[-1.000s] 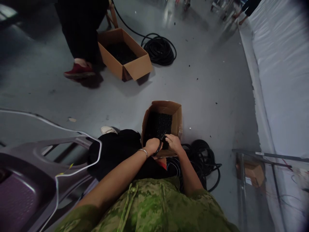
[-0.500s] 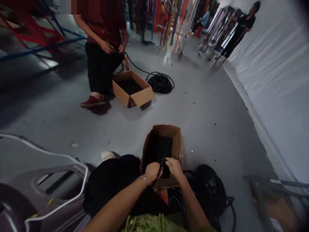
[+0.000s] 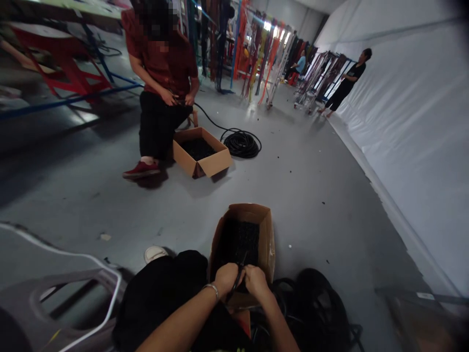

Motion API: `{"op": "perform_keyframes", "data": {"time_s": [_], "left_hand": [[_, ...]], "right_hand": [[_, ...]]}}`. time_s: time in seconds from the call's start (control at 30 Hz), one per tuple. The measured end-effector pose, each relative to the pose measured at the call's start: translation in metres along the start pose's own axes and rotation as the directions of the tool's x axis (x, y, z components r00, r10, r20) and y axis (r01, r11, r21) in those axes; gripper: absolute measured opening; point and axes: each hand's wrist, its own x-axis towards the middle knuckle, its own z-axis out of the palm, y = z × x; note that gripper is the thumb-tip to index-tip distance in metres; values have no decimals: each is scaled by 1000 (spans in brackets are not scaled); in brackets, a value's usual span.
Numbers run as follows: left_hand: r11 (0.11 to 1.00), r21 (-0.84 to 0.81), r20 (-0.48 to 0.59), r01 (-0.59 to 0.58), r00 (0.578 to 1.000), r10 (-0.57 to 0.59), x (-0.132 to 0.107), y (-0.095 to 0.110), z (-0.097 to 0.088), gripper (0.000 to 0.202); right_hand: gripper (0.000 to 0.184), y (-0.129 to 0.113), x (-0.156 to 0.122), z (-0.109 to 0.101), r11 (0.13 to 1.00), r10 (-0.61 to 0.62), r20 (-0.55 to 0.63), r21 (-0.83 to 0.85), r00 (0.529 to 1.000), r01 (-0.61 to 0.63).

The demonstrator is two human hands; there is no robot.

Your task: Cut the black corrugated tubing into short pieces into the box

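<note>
My left hand (image 3: pixel 226 277) is closed around a dark tool that looks like scissors (image 3: pixel 231 289). A black loop shows below its fingers, and a thin blade-like tip points up and away over the box. Right against it, my right hand (image 3: pixel 255 280) is closed, fingertips pinched together; what they hold is hidden. Both hands are above the near end of an open cardboard box (image 3: pixel 266 244). Many small black pieces (image 3: pixel 246 237) lie inside the box. Coiled black tubing (image 3: pixel 320 303) rests on the floor to the right of my right forearm.
Ahead, a seated person (image 3: pixel 164 73) holds black cord running to a floor coil (image 3: pixel 242 144), beside another cardboard box (image 3: pixel 216 164) of black pieces. A grey plastic stool (image 3: pixel 32 303) and white cable (image 3: pixel 91 256) are at left. Hanging straps (image 3: pixel 252 63) and a white wall (image 3: pixel 399 137) stand beyond.
My right hand has moved in against my left, and its fingers have closed together. The view has tilted up, so the box and hands sit lower in the picture.
</note>
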Motion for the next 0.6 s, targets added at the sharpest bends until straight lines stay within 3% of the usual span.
{"op": "perform_keyframes", "data": {"time_s": [0.17, 0.37, 0.47, 0.53, 0.6], "left_hand": [[999, 42, 35, -20, 999, 18, -8, 3, -7, 43], [1000, -11, -11, 10, 1000, -10, -14, 7, -20, 40], [1000, -16, -22, 1, 1000, -1, -18, 8, -25, 39], [1000, -7, -14, -17, 1000, 17, -19, 9, -26, 39], [1000, -9, 0, -25, 1000, 25, -19, 9, -26, 38]], "right_hand": [[29, -2, -3, 1, 1000, 14, 12, -5, 1000, -13], [26, 13, -3, -9, 978, 18, -111, 207, 994, 6], [29, 19, -4, -17, 916, 70, -224, 400, 972, 26], [31, 22, -3, -25, 852, 169, -267, 523, 949, -4], [33, 22, -2, -33, 771, 241, -262, 636, 934, -21]]}}
